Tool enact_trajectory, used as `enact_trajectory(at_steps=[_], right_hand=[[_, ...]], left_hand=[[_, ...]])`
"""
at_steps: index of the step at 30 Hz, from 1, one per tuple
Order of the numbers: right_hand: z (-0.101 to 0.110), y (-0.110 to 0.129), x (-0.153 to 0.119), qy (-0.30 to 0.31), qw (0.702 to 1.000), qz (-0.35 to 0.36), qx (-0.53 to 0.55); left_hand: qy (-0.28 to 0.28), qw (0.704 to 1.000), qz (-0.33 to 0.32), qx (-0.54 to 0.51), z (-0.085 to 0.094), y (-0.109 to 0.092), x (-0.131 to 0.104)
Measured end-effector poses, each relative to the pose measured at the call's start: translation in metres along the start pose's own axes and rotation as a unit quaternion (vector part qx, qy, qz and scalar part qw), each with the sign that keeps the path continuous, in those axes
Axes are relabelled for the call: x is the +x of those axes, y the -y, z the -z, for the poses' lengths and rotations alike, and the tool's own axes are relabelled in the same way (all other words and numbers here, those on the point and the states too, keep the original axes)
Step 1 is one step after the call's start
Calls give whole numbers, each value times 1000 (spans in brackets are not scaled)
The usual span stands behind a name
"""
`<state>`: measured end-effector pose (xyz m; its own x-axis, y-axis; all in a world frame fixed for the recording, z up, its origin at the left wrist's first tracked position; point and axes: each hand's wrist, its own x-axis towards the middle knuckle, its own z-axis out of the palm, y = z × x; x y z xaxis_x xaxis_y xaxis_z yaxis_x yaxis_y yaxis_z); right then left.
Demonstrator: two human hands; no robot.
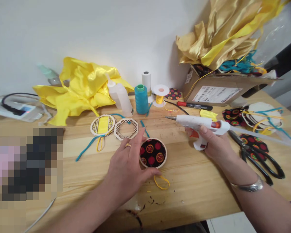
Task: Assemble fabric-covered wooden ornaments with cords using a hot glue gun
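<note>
My left hand (129, 161) curves around a round wooden-rimmed disc (153, 152) lying on the table, thumb at its near edge and fingers at the far left. Its face is black fabric with red and orange circle patterns, and a yellow cord loop (162, 183) sticks out below it. In my right hand (215, 142) is a white hot glue gun (191, 122), its metal nozzle pointing left above the table and a clear glue stick running out of its back. An octagonal wooden lattice frame (115, 129) and a round lattice piece with yellow fabric (103, 125) lie beyond my left hand.
Yellow satin (87, 87), a teal thread cone (141, 100), a translucent bottle (121, 97) and a red-capped marker (196, 105) line the back. At right are a cardboard box (208, 92) with fabric and black-handled scissors (254, 158). A blurred-out patch (26, 165) covers the left.
</note>
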<state>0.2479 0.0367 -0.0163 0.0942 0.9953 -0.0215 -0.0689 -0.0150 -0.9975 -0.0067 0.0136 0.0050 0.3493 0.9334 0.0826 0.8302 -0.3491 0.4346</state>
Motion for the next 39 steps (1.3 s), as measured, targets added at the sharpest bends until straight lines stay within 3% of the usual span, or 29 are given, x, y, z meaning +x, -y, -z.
enact_trajectory(at_steps=[32,39], right_hand=[[4,-6,-3,5,1000,-4,-2],[2,-2,-3,9,1000,-8,-4]], left_hand=[[37,999,8,1,-1,-1,3],[21,998,-39,49,-6,4,0]])
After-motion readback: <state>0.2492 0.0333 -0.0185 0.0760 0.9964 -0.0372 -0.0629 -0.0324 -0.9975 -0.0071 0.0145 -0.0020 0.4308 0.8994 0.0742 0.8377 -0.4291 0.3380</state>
